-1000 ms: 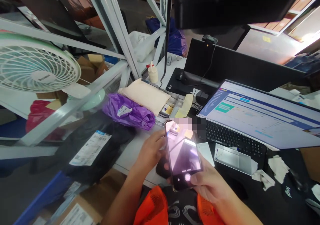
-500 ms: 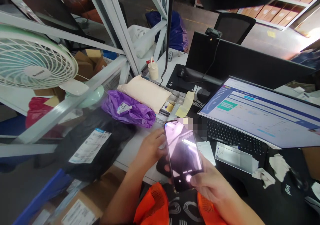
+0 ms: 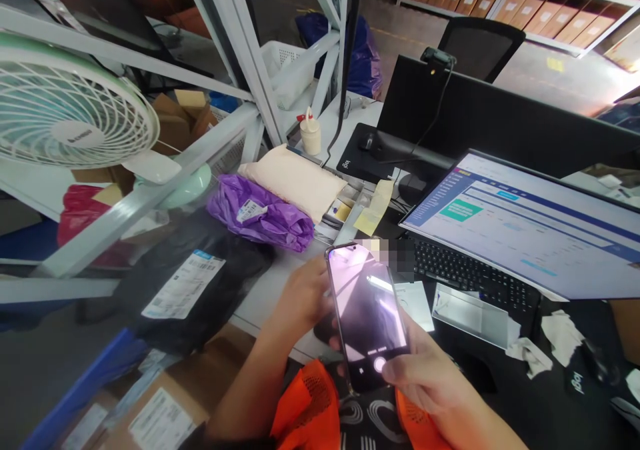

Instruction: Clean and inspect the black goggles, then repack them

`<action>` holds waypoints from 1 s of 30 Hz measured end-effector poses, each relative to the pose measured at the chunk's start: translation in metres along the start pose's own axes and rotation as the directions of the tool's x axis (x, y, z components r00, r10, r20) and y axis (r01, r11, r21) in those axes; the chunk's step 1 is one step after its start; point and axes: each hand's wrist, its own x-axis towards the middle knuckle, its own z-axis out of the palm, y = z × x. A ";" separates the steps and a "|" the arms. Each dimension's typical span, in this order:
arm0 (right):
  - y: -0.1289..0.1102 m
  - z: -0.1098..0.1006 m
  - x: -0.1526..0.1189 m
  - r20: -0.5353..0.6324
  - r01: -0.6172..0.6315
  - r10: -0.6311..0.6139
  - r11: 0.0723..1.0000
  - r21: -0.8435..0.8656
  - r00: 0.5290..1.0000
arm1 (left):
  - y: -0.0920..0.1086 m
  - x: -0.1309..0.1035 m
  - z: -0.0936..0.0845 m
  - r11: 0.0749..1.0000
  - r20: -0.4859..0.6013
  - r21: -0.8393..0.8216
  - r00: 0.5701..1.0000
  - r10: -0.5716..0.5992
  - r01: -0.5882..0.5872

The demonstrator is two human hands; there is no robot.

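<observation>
A smartphone (image 3: 369,303) is gripped in my right hand (image 3: 425,363), its screen facing me with a camera view and a white shutter button. My right thumb lies by that button, while some fingers curl around the far edge. Against the phone's left side is my left hand (image 3: 306,293), its fingers bent inward and partly hidden behind the phone. Whatever those fingers hold, if anything, cannot be seen. Beyond my left hand lie a purple plastic parcel (image 3: 280,222) and a cream padded parcel (image 3: 295,180). A black parcel (image 3: 215,303) with a white label rests at the left.
A monitor (image 3: 530,237) stands at the right above a black keyboard (image 3: 460,270). Near it are a clear plastic tray (image 3: 470,317) and crumpled tissues (image 3: 533,357). A metal frame bar (image 3: 150,197) and a fan (image 3: 75,113) are at left, above a cardboard box (image 3: 200,383).
The head view has tilted slightly, showing more of the back shelves. My left hand's fingers are now more hidden behind the phone; the right hand keeps its hold.
</observation>
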 end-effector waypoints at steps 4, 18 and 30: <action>0.000 0.003 -0.003 -0.009 -0.007 0.007 1.000 -0.009 1.000 | 0.005 0.003 -0.004 1.000 0.020 0.002 1.000 0.000 0.000; -0.002 0.009 -0.007 0.017 -0.011 0.011 1.000 -0.002 1.000 | 0.020 0.012 -0.014 0.975 0.234 0.123 0.950 -0.208 0.184; -0.002 0.012 -0.006 -0.050 -0.012 0.010 1.000 -0.028 0.999 | 0.017 0.012 -0.010 0.972 0.311 0.105 0.922 -0.231 0.209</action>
